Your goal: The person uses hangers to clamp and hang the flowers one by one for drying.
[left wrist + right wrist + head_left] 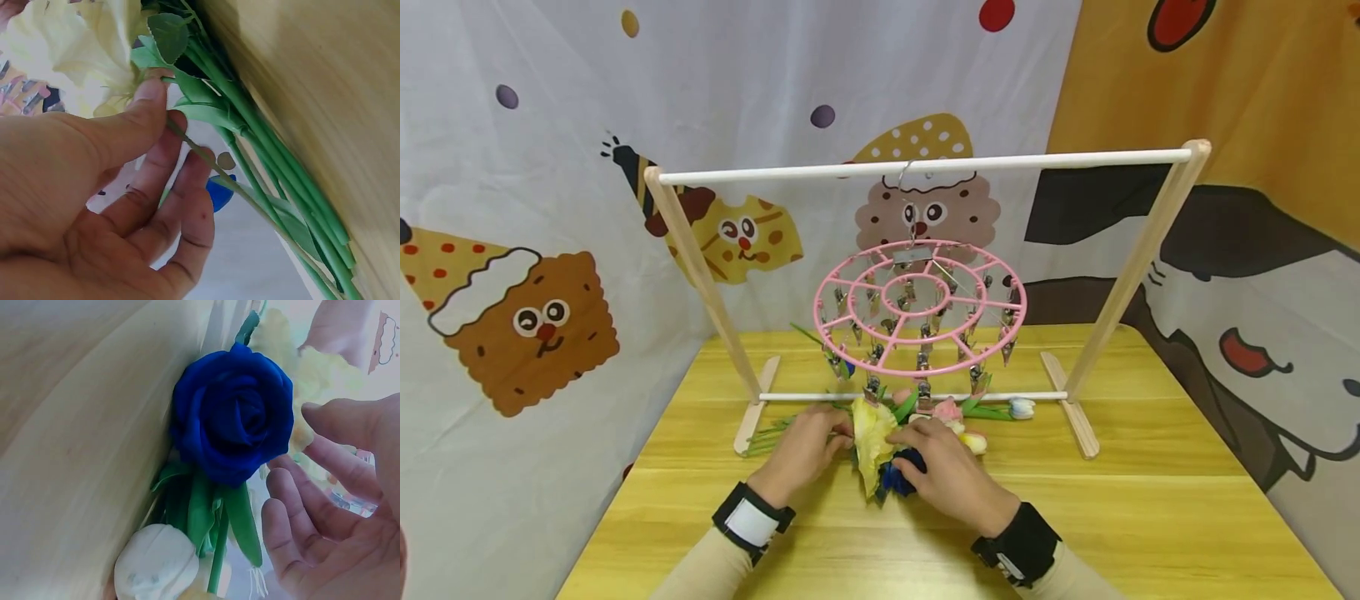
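Left hand (808, 442) pinches stem of yellow flower (872, 442) just under the bloom; right hand (951, 471) at its petals, can't tell if gripping; flower between hands, beside blue rose (231, 415).

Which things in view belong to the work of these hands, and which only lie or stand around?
In the work:
yellow flower; left hand pinches its stem, right hand touches its petals

Seemingly just around:
blue rose, pink flower, on the table
pink clip hanger, hanging from the wooden rack
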Available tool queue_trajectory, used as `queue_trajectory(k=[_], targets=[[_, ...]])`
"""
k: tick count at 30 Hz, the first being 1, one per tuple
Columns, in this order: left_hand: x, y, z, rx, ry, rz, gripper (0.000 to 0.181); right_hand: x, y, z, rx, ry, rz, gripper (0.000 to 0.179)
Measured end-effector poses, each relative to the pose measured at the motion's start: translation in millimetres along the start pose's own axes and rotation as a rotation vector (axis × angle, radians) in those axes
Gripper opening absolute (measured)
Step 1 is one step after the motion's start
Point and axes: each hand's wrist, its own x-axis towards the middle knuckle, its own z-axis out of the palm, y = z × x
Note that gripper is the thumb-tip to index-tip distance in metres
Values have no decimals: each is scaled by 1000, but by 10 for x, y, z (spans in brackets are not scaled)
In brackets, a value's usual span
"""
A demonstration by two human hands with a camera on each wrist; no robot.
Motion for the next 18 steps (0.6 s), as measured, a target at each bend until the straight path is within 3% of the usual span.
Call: queue_trajectory(k=[4, 8, 13, 18], targets=[[3, 43, -24, -20, 21, 31, 14, -39, -2, -49, 33, 61, 22, 31], [17, 110, -39, -49, 46, 83, 10, -83, -27, -137, 52, 190, 5, 30], [44, 213, -11, -77, 84, 152, 7, -126, -72, -242, 48, 355, -61, 32], [76, 306, 72, -91, 95, 194, 6, -147, -96, -285, 34, 439, -161, 26]])
